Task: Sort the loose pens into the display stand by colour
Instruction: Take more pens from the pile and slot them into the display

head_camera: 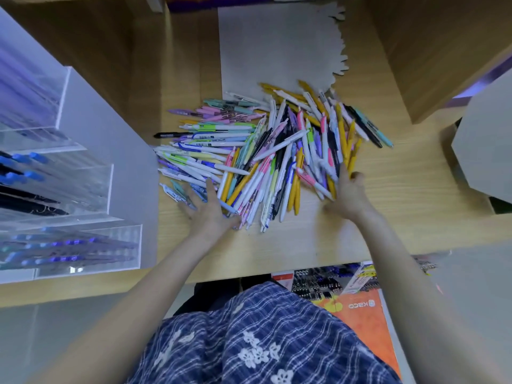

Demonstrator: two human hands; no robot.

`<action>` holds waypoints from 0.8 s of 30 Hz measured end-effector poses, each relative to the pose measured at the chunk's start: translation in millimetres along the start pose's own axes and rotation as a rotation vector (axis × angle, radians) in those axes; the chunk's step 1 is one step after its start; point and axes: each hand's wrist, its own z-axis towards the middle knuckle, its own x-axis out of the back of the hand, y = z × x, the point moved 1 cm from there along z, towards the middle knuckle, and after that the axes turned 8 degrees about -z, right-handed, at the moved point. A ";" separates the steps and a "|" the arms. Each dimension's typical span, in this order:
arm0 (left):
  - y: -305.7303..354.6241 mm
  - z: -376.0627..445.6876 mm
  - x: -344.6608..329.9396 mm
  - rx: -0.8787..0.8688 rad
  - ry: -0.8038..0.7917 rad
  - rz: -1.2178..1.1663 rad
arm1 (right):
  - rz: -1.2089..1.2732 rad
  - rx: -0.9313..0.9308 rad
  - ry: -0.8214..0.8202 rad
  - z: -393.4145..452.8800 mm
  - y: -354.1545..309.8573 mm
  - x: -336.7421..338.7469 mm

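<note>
A heap of loose pens (pixel 266 151) in white, yellow, pink, purple, green and black lies on the wooden desk (pixel 304 239). My left hand (pixel 209 209) lies flat with spread fingers on the pens at the heap's near left edge. At the near right edge, my right hand (pixel 350 194) has its fingers among yellow and white pens; whether it grips any is unclear. A clear acrylic display stand (pixel 91 187) with stepped compartments stands at the left, holding blue, black and purple pens.
A grey sheet with a ragged edge (pixel 277 48) lies behind the heap. Wooden shelf walls rise at the back left and back right. A white box (pixel 484 151) sits at the right. Below the desk edge is an orange display box (pixel 363 309).
</note>
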 end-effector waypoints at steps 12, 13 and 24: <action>53.3 -14.7 -28.9 -0.531 0.156 0.119 | 0.181 0.040 0.103 -7.1 7.5 17.7; 61.8 -9.6 -28.9 -0.560 0.164 0.116 | 0.192 0.030 0.143 -0.6 12.1 25.7; 172.7 123.0 -8.4 -0.677 0.201 0.321 | 0.223 -0.095 0.366 137.5 49.6 84.7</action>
